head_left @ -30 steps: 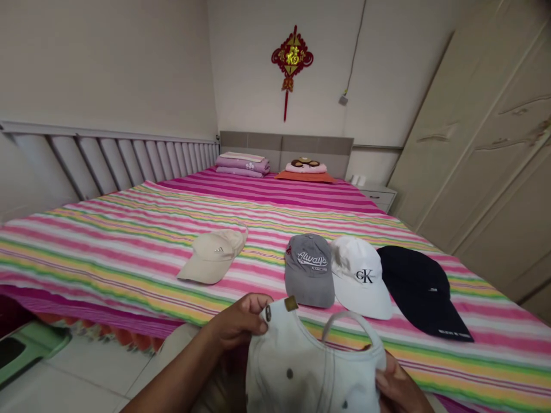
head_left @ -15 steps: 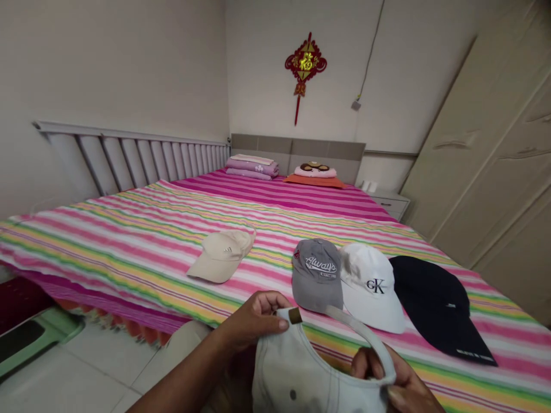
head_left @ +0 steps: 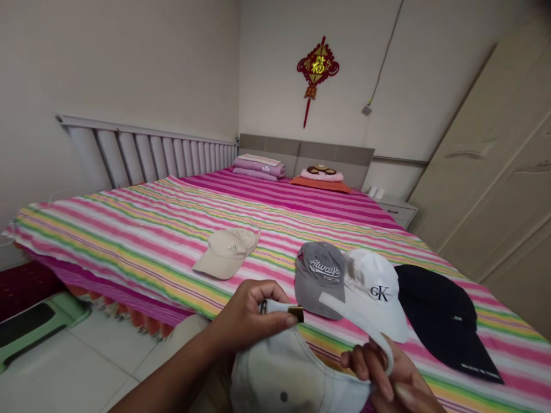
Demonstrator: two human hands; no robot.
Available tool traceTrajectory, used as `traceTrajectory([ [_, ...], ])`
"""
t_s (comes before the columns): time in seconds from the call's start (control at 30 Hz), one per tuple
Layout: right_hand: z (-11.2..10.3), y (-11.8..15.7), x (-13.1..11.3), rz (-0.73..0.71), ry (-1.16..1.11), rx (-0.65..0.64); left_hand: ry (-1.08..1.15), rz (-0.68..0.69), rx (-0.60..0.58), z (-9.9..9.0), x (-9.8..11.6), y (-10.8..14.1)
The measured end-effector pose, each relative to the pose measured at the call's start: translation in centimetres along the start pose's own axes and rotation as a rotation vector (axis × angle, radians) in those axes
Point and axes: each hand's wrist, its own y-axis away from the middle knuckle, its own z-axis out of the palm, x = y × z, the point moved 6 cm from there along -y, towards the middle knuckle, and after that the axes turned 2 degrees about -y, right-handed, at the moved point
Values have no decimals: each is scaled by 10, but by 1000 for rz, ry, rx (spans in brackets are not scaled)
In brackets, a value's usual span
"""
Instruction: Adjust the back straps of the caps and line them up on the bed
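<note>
A pale, light-coloured cap (head_left: 275,367) is held up in front of me, its back opening facing upward. My left hand (head_left: 253,315) pinches the side of the opening where a brass buckle (head_left: 296,313) sits. At the other side, my right hand (head_left: 387,373) is closed on the cap's edge and the base of its loose strap (head_left: 357,321). The strap's free end sticks up, apart from the buckle. Beyond my hands lie a grey cap (head_left: 319,281), a white cap (head_left: 379,298) and a black cap (head_left: 443,321), side by side on the bed.
A beige cap (head_left: 228,252) lies on the striped bedspread (head_left: 142,223) to the left. Folded bedding (head_left: 259,167) is stacked by the headboard. A green stool (head_left: 51,327) stands on the floor at left, and a wardrobe (head_left: 495,172) is at right.
The cap in my hands has shifted slightly left. My right fingers have moved on the strap, whose free end now points up and left. The view has turned a little.
</note>
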Motion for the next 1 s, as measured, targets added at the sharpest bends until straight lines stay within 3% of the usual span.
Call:
traceTrajectory([
  [0.13,5,-4,6,79,-1,-19,-39,1,-44,5,6,6],
  [0.3,12,-10,6,105,14,-34,24,-141,-112,24,-19,3],
  [0.53,18,-19,9,164,219,-131,302,-245,-190,48,-42,-4],
  [0.77,29,-32,11,254,409,-91,596,-275,-319,59,-44,-6],
  [0.87,32,-38,15,298,446,-66,585,-240,-327,59,-46,-9],
  [1.0,30,-41,22,334,395,-17,396,-173,-268,55,-46,-11],
])
